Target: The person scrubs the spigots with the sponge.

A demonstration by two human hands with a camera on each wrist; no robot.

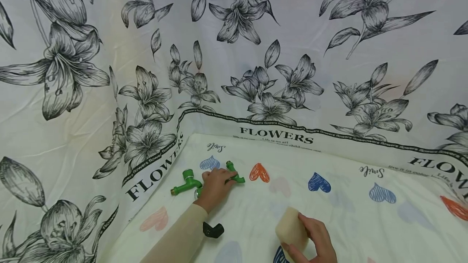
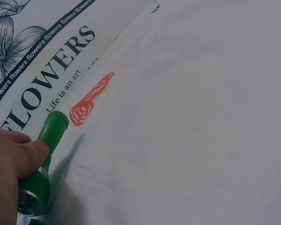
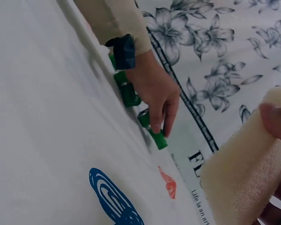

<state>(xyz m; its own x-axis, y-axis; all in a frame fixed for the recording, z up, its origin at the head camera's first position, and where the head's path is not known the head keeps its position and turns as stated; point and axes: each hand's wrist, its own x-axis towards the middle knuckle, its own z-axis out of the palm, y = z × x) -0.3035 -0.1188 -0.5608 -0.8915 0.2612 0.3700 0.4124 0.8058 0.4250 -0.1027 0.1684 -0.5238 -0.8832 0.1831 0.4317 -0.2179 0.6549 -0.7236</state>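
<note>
My left hand (image 1: 215, 186) pinches a green plastic tap (image 1: 238, 178) close over the cloth; in the left wrist view the thumb presses on the tap's green body (image 2: 55, 129). Just left of that hand lies another green tap (image 1: 187, 182) with a brass-coloured threaded end. Part of a further green piece (image 1: 198, 193) shows beside it, mostly hidden behind the hand. Lower right, my right hand (image 1: 316, 240) grips a pale cream sponge (image 1: 291, 228) between thumb and fingers. The right wrist view has the sponge (image 3: 253, 168) large at its right side.
A black elbow-shaped fitting (image 1: 213, 230) lies on the cloth beside the left forearm. White cloth printed with hearts (image 1: 319, 182) covers the surface. Hanging flower-printed fabric (image 1: 270, 76) walls off the back and the left side.
</note>
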